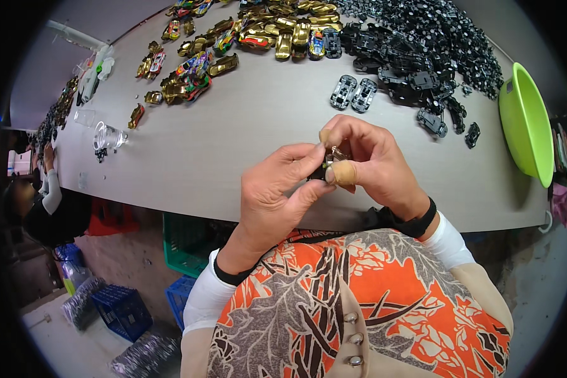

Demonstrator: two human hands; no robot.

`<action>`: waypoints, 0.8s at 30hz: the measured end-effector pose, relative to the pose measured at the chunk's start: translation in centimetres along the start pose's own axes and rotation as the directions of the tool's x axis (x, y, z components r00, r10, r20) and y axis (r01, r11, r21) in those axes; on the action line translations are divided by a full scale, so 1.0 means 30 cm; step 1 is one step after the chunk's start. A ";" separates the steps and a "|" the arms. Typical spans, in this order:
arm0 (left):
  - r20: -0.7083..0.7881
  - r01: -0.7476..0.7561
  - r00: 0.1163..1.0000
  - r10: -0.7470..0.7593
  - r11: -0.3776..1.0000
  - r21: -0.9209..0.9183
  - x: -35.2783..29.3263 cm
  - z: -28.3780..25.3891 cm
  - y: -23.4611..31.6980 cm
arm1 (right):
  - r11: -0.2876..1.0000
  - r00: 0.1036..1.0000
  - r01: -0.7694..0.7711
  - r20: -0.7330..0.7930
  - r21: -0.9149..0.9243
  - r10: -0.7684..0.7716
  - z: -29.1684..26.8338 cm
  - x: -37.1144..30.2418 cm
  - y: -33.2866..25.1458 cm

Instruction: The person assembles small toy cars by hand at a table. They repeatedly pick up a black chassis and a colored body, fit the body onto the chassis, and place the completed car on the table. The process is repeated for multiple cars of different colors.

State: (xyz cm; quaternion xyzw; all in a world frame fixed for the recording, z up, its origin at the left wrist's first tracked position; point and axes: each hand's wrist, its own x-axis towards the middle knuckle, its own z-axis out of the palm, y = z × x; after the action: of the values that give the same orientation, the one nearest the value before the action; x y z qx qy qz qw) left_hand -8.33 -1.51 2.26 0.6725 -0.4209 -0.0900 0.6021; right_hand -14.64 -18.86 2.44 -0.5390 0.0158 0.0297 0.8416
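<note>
Close in front of my body, over the table's near edge, both hands meet around a small toy car (338,154). Only bits of it show, some dark and some gold-brown; my fingers cover the rest. My left hand (268,189) pinches its left side between thumb and fingers. Opposite, my right hand (384,167) grips it with bent fingers, and tan tape wraps the thumb and a fingertip. Just beyond the hands, two grey-and-black toy car bases (343,92) lie side by side on the table (233,135).
Gold and multicoloured toy car bodies (283,44) are heaped at the far middle and left. Black car bases and small parts (416,69) pile up far right, near a lime-green basin (524,126). A clear cup (110,137) lies left. Another person (50,201) works farther left. Crates (123,309) stand below.
</note>
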 end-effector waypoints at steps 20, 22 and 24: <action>0.183 0.530 0.834 -0.520 0.663 -0.529 0.017 -0.028 -0.044 | 0.935 0.985 0.146 0.139 -0.323 -0.106 -0.059 -0.027 -0.033; 0.208 0.579 0.797 -0.568 0.618 -0.532 0.017 -0.019 -0.034 | 0.918 0.975 0.188 0.179 -0.349 -0.131 -0.064 -0.024 -0.023; 0.242 0.617 0.771 -0.589 0.597 -0.513 0.020 -0.018 -0.031 | 0.917 0.976 0.176 0.181 -0.357 -0.117 -0.061 -0.020 -0.021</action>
State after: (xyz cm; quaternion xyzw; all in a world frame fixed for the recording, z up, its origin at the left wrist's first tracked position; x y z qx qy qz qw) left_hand -7.18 -1.59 1.80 0.5625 -0.1365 -0.4243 0.6964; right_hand -15.19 -20.81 2.26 -0.6840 -0.0965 0.0107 0.7230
